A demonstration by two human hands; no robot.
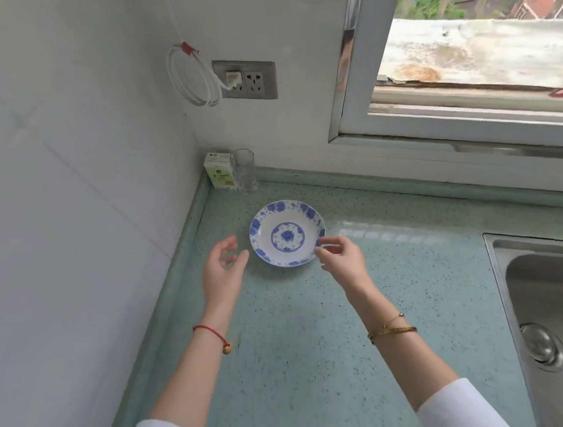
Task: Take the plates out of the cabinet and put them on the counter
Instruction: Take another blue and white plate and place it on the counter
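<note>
A white plate with a blue flower pattern (287, 233) lies flat on the green speckled counter (303, 349), near the back left corner. My left hand (223, 270) hovers just left of the plate with its fingers spread, apart from the rim. My right hand (341, 259) is at the plate's right edge, fingertips at or just off the rim, holding nothing. No cabinet is in view.
A small carton (220, 170) and a clear glass (245, 169) stand in the back corner against the wall. A steel sink (558, 321) is set into the counter at the right. A wall socket with a coiled white cable (245, 79) hangs above; a window (480, 39) is at the upper right.
</note>
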